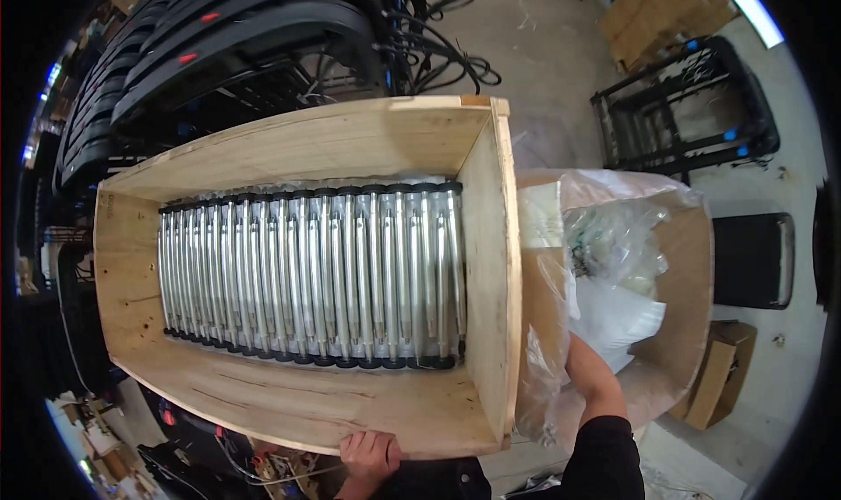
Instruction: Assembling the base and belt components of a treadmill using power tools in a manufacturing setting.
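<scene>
At the far left, a row of black curved frames (219, 35) was stacked on the floor beyond a large open wooden crate (491, 263). Inside the crate, a full layer of silvery metal tubes (311, 272) with black end caps was laid side by side, reaching almost from the crate's left wall to its right wall; no gap in the row could be made out, so the layer appeared to be untouched or already complete.

The left hand (370, 454) was rested on the crate's near rim, close to its near right corner, with the fingers curled over the plank edge; nothing else was held in it. The tubes lay well apart from it, across the bare bottom board.

To the right, just beside the crate's right wall, a cardboard box (683, 263) lined with clear plastic sheeting (543, 360) was set on the floor. Clear bags of small parts (613, 241) and a white bag (618, 316) were seen inside it. The right hand (580, 353) was reached down into this box, toward the white bag; the fingers were hidden behind the plastic and the bag, so it could not be told whether anything was gripped. By that showing, work on the box contents was judged to be under way, with most of the bags left in place.

At the far right, a black metal rack (692, 106) was stood on the floor.
</scene>
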`<state>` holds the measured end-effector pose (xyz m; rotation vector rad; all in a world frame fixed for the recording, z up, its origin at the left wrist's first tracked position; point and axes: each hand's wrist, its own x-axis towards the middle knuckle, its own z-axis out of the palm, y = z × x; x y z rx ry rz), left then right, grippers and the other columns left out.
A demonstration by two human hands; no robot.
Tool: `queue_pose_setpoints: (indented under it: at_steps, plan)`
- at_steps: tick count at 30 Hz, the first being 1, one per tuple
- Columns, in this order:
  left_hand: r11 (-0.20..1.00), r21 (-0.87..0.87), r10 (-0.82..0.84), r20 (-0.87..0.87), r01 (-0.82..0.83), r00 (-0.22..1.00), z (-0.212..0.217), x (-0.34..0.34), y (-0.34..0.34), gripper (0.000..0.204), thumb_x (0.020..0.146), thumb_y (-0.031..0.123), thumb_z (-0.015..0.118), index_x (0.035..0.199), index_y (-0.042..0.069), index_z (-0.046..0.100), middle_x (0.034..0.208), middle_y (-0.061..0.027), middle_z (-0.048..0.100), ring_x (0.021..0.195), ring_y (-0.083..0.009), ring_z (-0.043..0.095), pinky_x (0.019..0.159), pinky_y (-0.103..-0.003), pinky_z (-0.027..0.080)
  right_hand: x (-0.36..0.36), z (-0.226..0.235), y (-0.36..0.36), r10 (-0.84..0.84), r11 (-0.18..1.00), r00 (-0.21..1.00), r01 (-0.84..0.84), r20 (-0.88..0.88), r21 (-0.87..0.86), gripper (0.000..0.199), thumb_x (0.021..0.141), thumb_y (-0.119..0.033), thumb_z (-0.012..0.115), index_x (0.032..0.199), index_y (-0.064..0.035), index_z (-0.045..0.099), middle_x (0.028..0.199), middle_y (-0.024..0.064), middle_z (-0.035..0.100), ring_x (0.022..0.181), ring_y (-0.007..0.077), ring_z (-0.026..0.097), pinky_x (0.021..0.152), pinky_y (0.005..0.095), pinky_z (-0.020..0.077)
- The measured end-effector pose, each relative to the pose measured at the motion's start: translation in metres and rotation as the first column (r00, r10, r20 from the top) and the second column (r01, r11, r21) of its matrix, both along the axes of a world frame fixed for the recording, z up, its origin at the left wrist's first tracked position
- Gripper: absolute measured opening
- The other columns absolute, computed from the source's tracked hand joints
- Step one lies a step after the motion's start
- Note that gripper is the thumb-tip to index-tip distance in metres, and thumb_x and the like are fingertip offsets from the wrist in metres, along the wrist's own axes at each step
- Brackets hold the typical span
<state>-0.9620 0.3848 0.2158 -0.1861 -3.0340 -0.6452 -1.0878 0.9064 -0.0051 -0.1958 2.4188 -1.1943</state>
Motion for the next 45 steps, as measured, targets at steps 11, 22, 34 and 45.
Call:
queue_pose_setpoints:
  at_steps: [11,22,34,45]
  plan:
    - [0.983,0.185,0.032,-0.154,-0.003,0.988,-0.005,0.003,-0.009,0.013,0.081,0.021,0.070,0.073,0.016,0.061,0.072,-0.0019,0.055,0.069,-0.0214,0.056,0.065,-0.039,0.040,-0.041,0.328,-0.256,-0.610,0.746,0.790,0.548,-0.057,-0.378,0.027,0.103,-0.012,0.056,0.127,-0.0010,0.062,0.091,0.0079,0.071,0.079,0.0140,0.067,0.072,0.0297,0.0555]
    - [0.922,0.386,-0.059,0.033,0.042,0.998,-0.012,0.021,-0.028,0.015,0.084,0.026,0.065,0.076,0.014,0.062,0.069,-0.0047,0.059,0.064,-0.0273,0.061,0.057,-0.045,0.046,0.035,-0.118,-0.304,-0.226,0.913,0.853,0.016,0.471,0.409,0.069,0.074,-0.038,0.076,0.129,0.0014,0.062,0.128,0.0249,0.065,0.120,0.0398,0.062,0.101,0.0458,0.0498]
    - [0.888,0.448,0.164,-0.097,-0.104,0.982,0.004,0.026,-0.024,0.019,0.092,0.030,0.065,0.087,0.012,0.060,0.083,-0.0020,0.058,0.082,-0.0212,0.060,0.068,-0.037,0.044,0.007,-0.013,-0.319,-0.410,0.817,0.626,0.576,0.664,-0.039,0.035,0.080,-0.019,0.072,0.104,0.0044,0.063,0.099,0.0137,0.067,0.085,0.0260,0.065,0.079,0.0398,0.0567]
    - [0.846,0.416,0.456,-0.236,-0.335,0.858,0.132,0.108,-0.159,0.047,0.085,0.019,0.068,0.130,0.015,0.056,0.119,-0.0092,0.058,0.116,-0.0303,0.057,0.104,-0.048,0.043,0.090,0.352,-0.474,0.272,0.892,0.777,0.019,0.568,-0.452,0.040,0.085,-0.009,0.069,0.120,0.0024,0.051,0.080,0.0102,0.064,0.073,0.0218,0.068,0.072,0.0468,0.0638]
